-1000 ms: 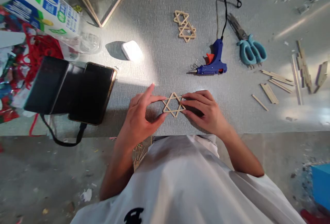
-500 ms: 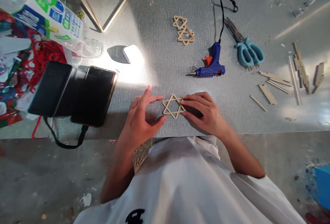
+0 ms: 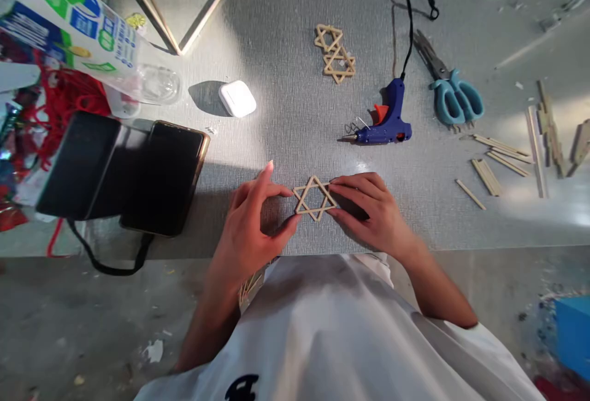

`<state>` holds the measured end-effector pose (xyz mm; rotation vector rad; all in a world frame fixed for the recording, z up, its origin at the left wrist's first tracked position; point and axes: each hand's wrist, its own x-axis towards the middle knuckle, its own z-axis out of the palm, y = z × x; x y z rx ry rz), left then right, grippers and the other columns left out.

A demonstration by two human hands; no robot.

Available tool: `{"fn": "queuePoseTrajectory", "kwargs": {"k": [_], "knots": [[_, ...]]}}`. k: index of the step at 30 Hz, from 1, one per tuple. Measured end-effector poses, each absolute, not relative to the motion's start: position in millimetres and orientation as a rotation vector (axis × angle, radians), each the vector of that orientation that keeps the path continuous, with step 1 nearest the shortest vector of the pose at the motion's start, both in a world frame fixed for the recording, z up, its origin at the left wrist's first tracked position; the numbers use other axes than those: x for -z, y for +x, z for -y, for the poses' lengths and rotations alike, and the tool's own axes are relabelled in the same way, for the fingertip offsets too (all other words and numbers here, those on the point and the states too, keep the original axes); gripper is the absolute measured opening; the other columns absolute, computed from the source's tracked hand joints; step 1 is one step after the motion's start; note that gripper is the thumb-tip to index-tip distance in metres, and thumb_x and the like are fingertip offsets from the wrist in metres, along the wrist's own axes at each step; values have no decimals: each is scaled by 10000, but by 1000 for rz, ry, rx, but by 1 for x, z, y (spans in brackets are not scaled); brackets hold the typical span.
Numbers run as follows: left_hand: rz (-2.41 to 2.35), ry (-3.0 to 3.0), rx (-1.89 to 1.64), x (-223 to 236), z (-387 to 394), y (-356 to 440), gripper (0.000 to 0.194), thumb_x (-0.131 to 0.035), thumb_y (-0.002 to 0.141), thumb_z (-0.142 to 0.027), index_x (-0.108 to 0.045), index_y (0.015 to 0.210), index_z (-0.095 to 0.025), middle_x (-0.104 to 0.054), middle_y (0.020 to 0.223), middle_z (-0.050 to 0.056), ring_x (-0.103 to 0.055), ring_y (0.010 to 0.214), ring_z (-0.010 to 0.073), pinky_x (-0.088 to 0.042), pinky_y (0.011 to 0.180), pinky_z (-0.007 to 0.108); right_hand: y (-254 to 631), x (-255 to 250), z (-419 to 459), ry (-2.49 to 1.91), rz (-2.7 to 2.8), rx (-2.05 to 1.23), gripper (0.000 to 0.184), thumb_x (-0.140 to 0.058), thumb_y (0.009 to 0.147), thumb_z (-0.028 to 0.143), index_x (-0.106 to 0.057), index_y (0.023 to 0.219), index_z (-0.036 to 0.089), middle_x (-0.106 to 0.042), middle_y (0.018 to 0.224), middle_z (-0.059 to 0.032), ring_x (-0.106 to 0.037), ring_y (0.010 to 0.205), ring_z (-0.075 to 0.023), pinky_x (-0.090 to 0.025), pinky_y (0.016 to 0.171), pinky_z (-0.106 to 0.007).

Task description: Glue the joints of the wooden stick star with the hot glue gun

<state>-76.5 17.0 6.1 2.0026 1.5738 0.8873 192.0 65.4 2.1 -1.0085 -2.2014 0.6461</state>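
I see the wooden star (image 3: 316,210) on the tabletop (image 3: 286,81), between the hands. The right hand (image 3: 375,207) pinches its right side; the left hand (image 3: 249,216) curves thumb and forefinger to its left corners, pressure I cannot tell. I judge it light, stiff, fragile at the joints; I'd take the outer corners gently.

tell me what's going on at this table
A person has a stick star between both hands near the table's edge: the left hand's thumb and finger at its left points, the right hand's fingers at its right side. Two more stars lie farther back. A glue gun, scissors and loose sticks lie off to the right.
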Motion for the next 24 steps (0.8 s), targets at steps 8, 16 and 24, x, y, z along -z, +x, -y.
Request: {"fn": "queuePoseTrajectory", "kwargs": {"k": [8, 16, 24], "knots": [[-1566, 2012, -889, -6, -17, -75, 1018, -808, 963, -242, -204, 1777, -344, -792, 1187, 31, -726, 1175, 275, -507, 1176, 562, 193, -5, -66, -1004, 2198, -673, 356, -781, 1040, 300, -733, 1388, 245, -810, 1317, -87, -747, 1140, -247, -626, 1000, -479], [-1573, 2011, -874, -6, -18, -76, 1019, -805, 969, -263, -192, 1777, -355, -793, 1205, 29, -706, 1202, 274, -514, 1194, 562, 194, -5, -66, -1046, 2208, -718, 330, -745, 1064, 366, -748, 1384, 284, -807, 1341, -75, -760, 1144, -260, -620, 1010, -509], [-1523, 2153, -856, -8, -18, -77, 742, -770, 1003, -309, -447, 1667, -382, -749, 1295, 53, -667, 1248, 306, -529, 1157, 550, 194, -5, -65, -1034, 2231, -741, 281, -750, 1057, 370, -776, 1335, 339, -789, 1363, -45, -743, 1156, -254, -615, 1026, -503]]}}
